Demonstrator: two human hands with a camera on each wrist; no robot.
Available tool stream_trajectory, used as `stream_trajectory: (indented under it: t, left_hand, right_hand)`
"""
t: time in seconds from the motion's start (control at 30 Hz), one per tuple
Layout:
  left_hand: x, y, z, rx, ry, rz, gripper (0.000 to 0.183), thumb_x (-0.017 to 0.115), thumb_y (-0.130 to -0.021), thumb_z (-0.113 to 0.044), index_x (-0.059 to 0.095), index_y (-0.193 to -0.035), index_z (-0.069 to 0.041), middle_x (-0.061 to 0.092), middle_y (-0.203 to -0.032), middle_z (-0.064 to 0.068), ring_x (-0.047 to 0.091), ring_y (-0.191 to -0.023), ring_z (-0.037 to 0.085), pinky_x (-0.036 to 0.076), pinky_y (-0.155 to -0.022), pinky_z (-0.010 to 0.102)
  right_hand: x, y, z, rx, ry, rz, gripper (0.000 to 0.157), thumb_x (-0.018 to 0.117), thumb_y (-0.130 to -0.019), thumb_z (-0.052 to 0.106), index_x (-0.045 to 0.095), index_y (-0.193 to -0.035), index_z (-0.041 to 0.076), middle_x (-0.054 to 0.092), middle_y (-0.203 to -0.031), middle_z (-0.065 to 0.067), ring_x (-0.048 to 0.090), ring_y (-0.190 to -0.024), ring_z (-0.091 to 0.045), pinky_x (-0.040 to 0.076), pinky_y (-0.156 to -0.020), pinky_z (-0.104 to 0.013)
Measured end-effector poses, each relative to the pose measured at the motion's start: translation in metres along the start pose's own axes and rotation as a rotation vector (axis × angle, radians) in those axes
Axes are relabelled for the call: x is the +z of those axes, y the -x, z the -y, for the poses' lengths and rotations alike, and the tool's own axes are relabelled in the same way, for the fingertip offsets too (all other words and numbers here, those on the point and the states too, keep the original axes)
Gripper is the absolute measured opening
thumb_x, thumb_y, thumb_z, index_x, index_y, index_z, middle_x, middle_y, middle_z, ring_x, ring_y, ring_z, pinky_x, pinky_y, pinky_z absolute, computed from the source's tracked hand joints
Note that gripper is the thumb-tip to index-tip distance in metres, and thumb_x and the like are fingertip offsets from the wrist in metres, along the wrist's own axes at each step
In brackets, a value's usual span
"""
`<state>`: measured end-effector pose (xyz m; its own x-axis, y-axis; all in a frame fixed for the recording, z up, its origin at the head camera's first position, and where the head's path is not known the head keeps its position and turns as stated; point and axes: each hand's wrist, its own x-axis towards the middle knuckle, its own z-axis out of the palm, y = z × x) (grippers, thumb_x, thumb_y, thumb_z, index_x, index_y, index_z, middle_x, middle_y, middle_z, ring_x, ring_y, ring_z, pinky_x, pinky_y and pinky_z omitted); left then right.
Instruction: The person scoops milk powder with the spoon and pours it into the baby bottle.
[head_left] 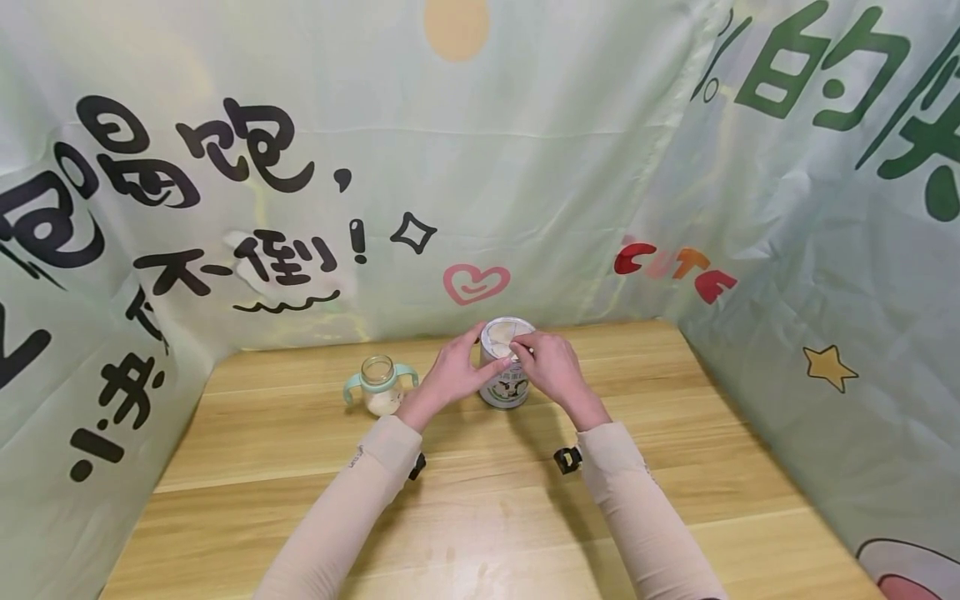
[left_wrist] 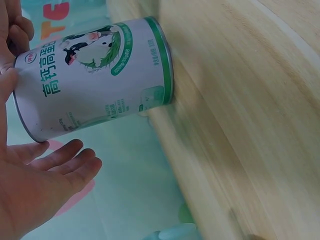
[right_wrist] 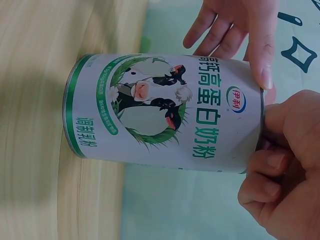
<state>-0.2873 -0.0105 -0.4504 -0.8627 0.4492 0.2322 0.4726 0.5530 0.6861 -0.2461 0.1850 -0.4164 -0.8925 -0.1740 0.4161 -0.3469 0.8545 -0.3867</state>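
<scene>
Milk powder can (head_left: 505, 390): upright on the wooden table (head_left: 480, 533), just above frame centre. Metal by the look of it, so probably stiff-walled, smooth enough to slip in a loose grip; weight depends on the fill (not visible). Best hold likely round the mid-body, or steadied at the rim. Left hand (head_left: 459, 367): spread wide, fingers straight along the can's left side, thumb touching the upper rim. Right hand (head_left: 553, 367): narrow, fingers curled in, apparently pinching at the can's top; what lies between the fingertips is hidden. Two-handled bottle (head_left: 381, 385), left of centre, stands apart from the can.
</scene>
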Motion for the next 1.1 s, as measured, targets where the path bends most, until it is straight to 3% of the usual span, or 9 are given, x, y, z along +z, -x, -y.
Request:
stream_trajectory:
  t: [0.17, 0.47, 0.73, 1.1]
  left_hand:
    - [0.0002, -0.001, 0.0001, -0.002, -0.003, 0.002, 0.091, 0.068, -0.097, -0.06, 0.034, -0.165, -0.009, 0.044, -0.165, 0.018, 0.045, -0.151, 0.039, 0.043, -0.121, 0.057]
    - [0.0014, -0.0015, -0.0001, -0.003, 0.011, -0.002, 0.09, 0.069, -0.097, -0.059, 0.033, -0.165, -0.012, 0.046, -0.164, 0.018, 0.046, -0.149, 0.04, 0.043, -0.121, 0.058]
    - [0.002, -0.001, -0.0002, 0.014, 0.014, -0.01, 0.09, 0.069, -0.097, -0.058, 0.034, -0.165, -0.01, 0.048, -0.162, 0.019, 0.048, -0.148, 0.04, 0.044, -0.12, 0.057]
    - [0.0015, -0.0007, -0.0002, 0.022, 0.007, -0.023, 0.09, 0.07, -0.097, -0.057, 0.035, -0.164, -0.009, 0.049, -0.161, 0.021, 0.049, -0.147, 0.04, 0.046, -0.119, 0.057]
  right_hand:
    - [-0.0008, 0.0007, 0.001, 0.013, -0.002, -0.002, 0.022, 0.067, -0.103, 0.017, 0.08, -0.112, 0.002, 0.08, -0.109, -0.017, 0.076, -0.093, -0.033, 0.061, -0.079, -0.051]
    - [-0.0001, 0.0005, 0.0012, 0.077, -0.1, -0.014, 0.023, 0.064, -0.105, 0.017, 0.08, -0.11, 0.001, 0.079, -0.095, -0.015, 0.064, -0.07, -0.021, 0.052, -0.064, -0.036]
    - [0.0011, 0.0013, -0.0011, 0.127, -0.236, -0.064, 0.024, 0.063, -0.105, 0.015, 0.08, -0.111, -0.002, 0.078, -0.09, -0.016, 0.069, -0.078, -0.027, 0.055, -0.07, -0.039]
    - [-0.0021, 0.0023, 0.002, 0.23, -0.317, -0.037, 0.027, 0.061, -0.107, 0.019, 0.079, -0.116, 0.0, 0.076, -0.091, -0.016, 0.067, -0.081, -0.027, 0.053, -0.071, -0.035]
